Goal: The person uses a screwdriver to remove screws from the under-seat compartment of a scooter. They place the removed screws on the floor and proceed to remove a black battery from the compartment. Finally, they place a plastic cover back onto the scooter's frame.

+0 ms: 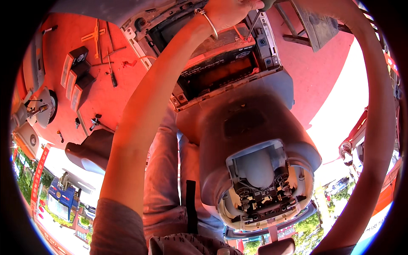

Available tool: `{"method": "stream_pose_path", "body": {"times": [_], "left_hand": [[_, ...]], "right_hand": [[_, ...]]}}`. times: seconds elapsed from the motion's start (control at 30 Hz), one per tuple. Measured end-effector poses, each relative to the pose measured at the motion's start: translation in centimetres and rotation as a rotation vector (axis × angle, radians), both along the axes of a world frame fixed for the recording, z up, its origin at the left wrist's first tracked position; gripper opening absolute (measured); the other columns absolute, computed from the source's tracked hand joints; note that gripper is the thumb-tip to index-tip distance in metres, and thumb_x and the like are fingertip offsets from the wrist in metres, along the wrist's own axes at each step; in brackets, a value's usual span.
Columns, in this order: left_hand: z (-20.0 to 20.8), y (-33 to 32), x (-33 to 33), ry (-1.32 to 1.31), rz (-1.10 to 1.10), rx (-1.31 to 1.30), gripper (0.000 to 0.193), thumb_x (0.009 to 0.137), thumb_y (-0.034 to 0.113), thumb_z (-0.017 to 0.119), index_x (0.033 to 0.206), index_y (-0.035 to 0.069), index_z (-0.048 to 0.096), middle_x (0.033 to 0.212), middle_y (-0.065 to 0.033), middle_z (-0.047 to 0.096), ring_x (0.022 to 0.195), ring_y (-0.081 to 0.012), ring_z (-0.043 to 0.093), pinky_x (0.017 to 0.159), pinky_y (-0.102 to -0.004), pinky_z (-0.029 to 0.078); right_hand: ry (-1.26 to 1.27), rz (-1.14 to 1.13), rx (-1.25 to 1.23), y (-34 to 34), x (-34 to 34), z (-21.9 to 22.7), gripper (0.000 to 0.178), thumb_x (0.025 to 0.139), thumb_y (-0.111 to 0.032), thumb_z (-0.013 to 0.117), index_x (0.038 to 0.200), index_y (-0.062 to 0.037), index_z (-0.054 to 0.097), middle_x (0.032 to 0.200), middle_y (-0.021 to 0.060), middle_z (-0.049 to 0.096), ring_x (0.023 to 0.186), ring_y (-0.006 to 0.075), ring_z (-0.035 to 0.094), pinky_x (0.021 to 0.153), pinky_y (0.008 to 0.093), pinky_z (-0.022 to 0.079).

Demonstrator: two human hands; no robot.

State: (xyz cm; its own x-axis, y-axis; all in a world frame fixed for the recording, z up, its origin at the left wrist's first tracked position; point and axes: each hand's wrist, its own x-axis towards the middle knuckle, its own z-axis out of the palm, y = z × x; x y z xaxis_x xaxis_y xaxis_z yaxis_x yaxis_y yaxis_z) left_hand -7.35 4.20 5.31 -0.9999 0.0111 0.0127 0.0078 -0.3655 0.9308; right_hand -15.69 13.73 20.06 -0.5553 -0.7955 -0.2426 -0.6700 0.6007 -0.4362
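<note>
My left hand (pixel 229 12), with a bracelet at its wrist, is at the top edge above an open compartment. Its thumb and fingers close at a dark-handled tool (pixel 267 4) whose thin shaft (pixel 255 23) slants down to the battery. The tool's exact kind does not show clearly. In the compartment (pixel 199 91) lies a box-shaped battery (pixel 221 53) with a black labelled side and a red terminal lead (pixel 242 37). My right forearm (pixel 378 85) curves up along the right side. The right hand is mostly cut off by the top edge near the tool, its fingers hidden.
A grey vehicle body (pixel 242 117) with an exposed mechanism (pixel 263 187) stands before my legs. On the red floor at left lie hand tools (pixel 111 70), black boxes (pixel 78 76) and a dark cover (pixel 91 148). A wooden stool (pixel 318 25) stands at upper right.
</note>
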Motion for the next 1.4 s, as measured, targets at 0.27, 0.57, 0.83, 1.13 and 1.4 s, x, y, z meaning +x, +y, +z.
{"method": "stream_pose_path", "body": {"times": [0.27,0.57,0.83,1.13,1.4], "left_hand": [[1.2,0.2,-0.1,0.028,0.032,-0.160,0.036,0.074,0.014,0.066,0.100,-0.001,0.047,0.077,-0.0041,0.054,0.066,-0.0157,0.052,0.062,-0.0287,0.044],[4.2,-0.9,0.6,-0.027,0.013,-0.544,0.023,0.072,0.007,0.061,0.092,-0.002,0.054,0.085,-0.0152,0.061,0.080,-0.0247,0.059,0.072,-0.0326,0.045],[4.8,-4.7,5.2,-0.061,0.015,-0.656,0.031,0.077,0.018,0.059,0.102,0.001,0.053,0.103,-0.0162,0.058,0.098,-0.0268,0.054,0.082,-0.0397,0.044],[2.1,-15.4,22.4,-0.773,0.550,-0.493,0.025,0.089,0.022,0.049,0.104,0.002,0.050,0.092,-0.0086,0.058,0.082,-0.0141,0.058,0.072,-0.0241,0.047],[-2.2,-11.4,22.9,-0.665,0.810,0.127,0.028,0.088,0.022,0.051,0.102,-0.002,0.050,0.104,-0.0141,0.056,0.100,-0.0226,0.055,0.086,-0.0320,0.046]], "right_hand": [[-0.145,-0.351,0.245,-4.6,3.0,3.5,0.022,0.076,-0.016,0.058,0.066,0.0042,0.055,0.054,0.0142,0.052,0.057,0.0266,0.056,0.057,0.0367,0.044],[0.117,0.023,-0.011,-0.8,2.8,1.0,0.024,0.076,-0.018,0.059,0.069,0.0051,0.057,0.057,0.0146,0.056,0.052,0.0219,0.059,0.051,0.0324,0.046],[0.144,-0.245,0.128,4.9,3.0,-0.7,0.025,0.081,-0.027,0.062,0.082,-0.0015,0.060,0.061,0.0003,0.056,0.053,0.0051,0.047,0.046,0.0211,0.036],[-0.418,-0.648,0.044,12.3,7.2,-1.3,0.032,0.083,-0.028,0.059,0.073,0.0021,0.055,0.054,0.0000,0.040,0.052,0.0064,0.034,0.046,0.0234,0.028],[-0.627,-0.928,0.080,14.7,5.7,-7.7,0.034,0.086,-0.034,0.054,0.076,-0.0010,0.057,0.057,0.0010,0.048,0.045,0.0056,0.039,0.042,0.0200,0.030]]}}
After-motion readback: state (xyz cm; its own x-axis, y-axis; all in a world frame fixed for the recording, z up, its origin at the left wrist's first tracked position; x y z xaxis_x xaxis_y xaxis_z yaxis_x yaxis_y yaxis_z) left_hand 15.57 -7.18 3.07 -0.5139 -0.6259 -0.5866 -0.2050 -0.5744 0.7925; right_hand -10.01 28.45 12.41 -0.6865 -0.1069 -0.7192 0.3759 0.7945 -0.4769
